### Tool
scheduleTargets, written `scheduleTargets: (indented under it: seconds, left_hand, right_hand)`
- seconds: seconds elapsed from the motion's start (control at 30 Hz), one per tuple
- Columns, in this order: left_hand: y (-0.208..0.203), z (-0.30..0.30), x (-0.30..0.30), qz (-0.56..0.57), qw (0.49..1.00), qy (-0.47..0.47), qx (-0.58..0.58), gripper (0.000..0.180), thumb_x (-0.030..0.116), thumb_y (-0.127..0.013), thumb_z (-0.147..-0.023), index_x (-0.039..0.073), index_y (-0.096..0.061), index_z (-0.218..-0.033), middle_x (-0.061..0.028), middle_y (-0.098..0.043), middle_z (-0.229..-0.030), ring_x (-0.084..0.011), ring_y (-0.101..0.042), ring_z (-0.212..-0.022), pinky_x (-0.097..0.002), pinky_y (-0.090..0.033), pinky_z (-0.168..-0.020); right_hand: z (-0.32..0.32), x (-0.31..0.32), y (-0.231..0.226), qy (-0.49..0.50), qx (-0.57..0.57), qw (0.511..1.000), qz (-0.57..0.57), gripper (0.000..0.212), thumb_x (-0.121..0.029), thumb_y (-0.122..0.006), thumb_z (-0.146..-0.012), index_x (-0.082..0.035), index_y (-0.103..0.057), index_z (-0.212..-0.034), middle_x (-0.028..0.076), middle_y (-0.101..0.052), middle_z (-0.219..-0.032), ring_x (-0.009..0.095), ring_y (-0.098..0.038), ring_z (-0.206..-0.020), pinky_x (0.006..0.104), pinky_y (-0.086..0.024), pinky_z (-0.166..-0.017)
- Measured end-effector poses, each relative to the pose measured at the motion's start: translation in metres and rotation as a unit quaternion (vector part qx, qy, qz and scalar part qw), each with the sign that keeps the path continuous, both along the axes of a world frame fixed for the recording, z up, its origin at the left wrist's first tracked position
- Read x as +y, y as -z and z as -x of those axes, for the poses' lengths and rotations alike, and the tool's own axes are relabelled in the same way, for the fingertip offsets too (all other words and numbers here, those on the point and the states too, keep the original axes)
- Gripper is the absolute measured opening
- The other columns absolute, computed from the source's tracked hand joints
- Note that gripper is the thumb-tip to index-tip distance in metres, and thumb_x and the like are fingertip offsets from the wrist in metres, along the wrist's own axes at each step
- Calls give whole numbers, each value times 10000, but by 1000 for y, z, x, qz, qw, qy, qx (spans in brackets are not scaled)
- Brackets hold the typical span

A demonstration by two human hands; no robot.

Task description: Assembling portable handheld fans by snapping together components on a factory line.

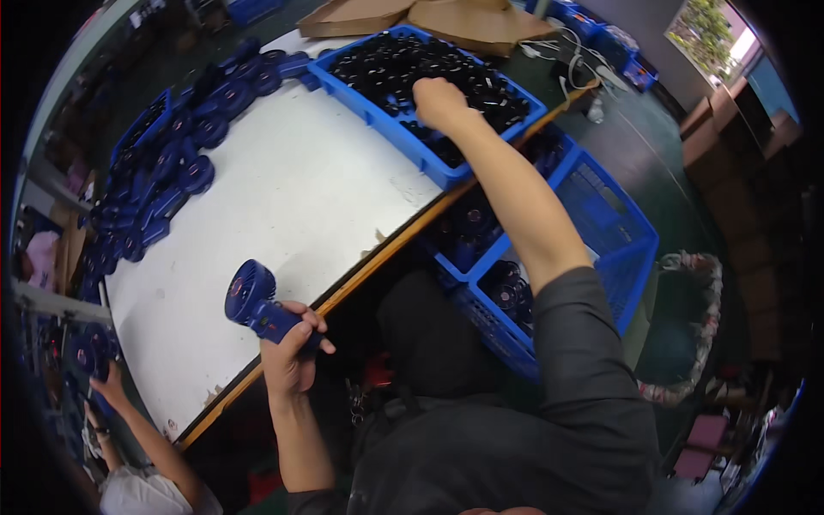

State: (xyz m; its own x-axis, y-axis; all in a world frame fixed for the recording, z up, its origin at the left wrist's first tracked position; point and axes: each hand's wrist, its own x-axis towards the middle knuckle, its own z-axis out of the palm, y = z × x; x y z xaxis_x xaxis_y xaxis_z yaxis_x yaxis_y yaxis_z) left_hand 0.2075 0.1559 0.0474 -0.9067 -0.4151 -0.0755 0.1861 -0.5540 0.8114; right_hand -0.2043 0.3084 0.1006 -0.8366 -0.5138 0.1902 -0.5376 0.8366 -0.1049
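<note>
My left hand [294,348] is wrapped round the handle of a dark blue handheld fan [251,293], holding it tilted above the front edge of the white table [283,184]. The fan's round head points up and to the left. Out at the far right, my right hand [442,105] reaches into a blue tray [378,117] heaped with small black parts [378,69]. Its fingers are curled down at the parts, and whatever is between them is hidden.
Many dark blue fans [196,174] lie along the table's far left side. Blue crates [614,206] with fans stand below the right edge. Cardboard [463,21] lies behind the tray. At lower left, another person's hand [110,388] touches a fan.
</note>
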Motion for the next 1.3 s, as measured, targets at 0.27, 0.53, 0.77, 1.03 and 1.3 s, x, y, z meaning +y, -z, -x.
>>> scheduleTargets:
  seconds: [0.27, 0.53, 0.77, 1.03, 1.3]
  left_hand:
    - [-15, 21, 7, -11, 999, -35, 2, 491, 43, -683, -898, -77, -469, -1323, -221, -608, -1201, -228, -673, -905, -319, -628, -613]
    - [-25, -10, 0, -59, 997, 6, -59, 389, 60, -703, -899, -32, -523, -1232, -94, -642, -988, -165, -664, -852, -260, -578, -542]
    - [-9, -22, 6, -31, 984, 177, -10, 455, 359, -701, -919, 32, -526, -1183, -87, -617, -931, -155, -646, -789, -248, -565, -502]
    - [-8, -5, 24, -125, 992, -6, -5, 449, 414, -406, -1049, 49, -545, -1270, -78, -617, -1177, -171, -558, -1169, -326, -448, -998]
    - [-58, 12, 22, 723, 690, -28, -15, 1010, 402, -695, -859, -151, -138, -1494, -383, -173, -1543, -514, -193, -1450, -557, -193, -1185]
  right_hand:
    - [-227, -12, -7, -284, -551, 632, 465, 277, -57, -604, -933, 8, -639, -1200, 14, -625, -890, 67, -566, -723, 222, -482, -648]
    - [-284, -14, 15, -444, -152, 813, 343, 272, -3, -711, -825, -2, -652, -1091, 139, -621, -972, 301, -643, -838, 358, -539, -719]
    - [-281, -35, -4, -488, -170, 786, 340, 304, -46, -699, -836, -4, -642, -1132, 160, -623, -962, 319, -643, -853, 389, -542, -738]
    - [-308, -26, 5, -427, -70, 875, 219, 621, -207, -772, -758, -34, -557, -1314, 167, -555, -1137, 344, -544, -1027, 439, -466, -903]
    - [-328, 38, 57, -173, -453, 729, 483, 524, -67, -695, -779, 41, -542, -1269, 59, -621, -1024, 185, -608, -953, 320, -488, -872]
